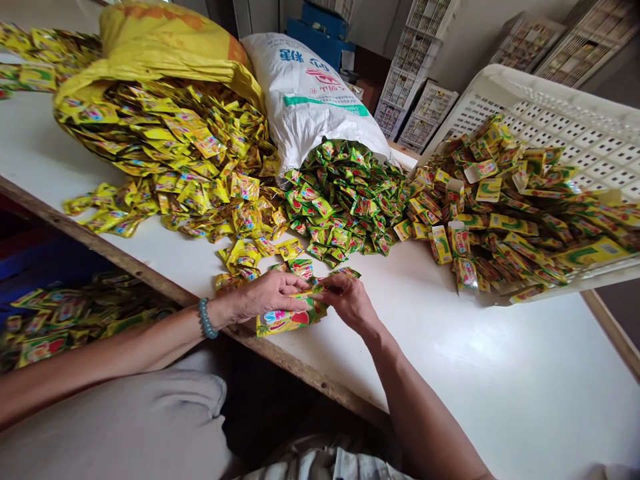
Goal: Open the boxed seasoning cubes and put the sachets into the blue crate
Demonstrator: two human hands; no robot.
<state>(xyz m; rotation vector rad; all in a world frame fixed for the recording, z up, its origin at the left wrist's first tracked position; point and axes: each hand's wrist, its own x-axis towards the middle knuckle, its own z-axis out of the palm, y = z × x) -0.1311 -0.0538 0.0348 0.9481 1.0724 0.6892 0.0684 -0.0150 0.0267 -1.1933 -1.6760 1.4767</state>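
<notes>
My left hand (275, 293), with a beaded bracelet at the wrist, is closed on a small yellow carton (306, 293) near the table's front edge. From the other side, the fingertips of my right hand (347, 299) pinch the same carton's end. My fingers cover most of it, so I cannot tell whether its flap is open. Just below my hands lies a yellow and green printed packet (284, 323) with fruit pictures. Close beyond my fingers are a few loose candy sachets (301, 268), green and yellow.
A yellow sack (170, 40) spills yellow sachets (200, 147); a white sack (310, 87) spills green ones (350, 193). At right, a tilted white crate (575, 127) holds many small cartons (510, 220). More packets (75, 313) sit below the table edge, left. Crates (415, 60) stand stacked behind.
</notes>
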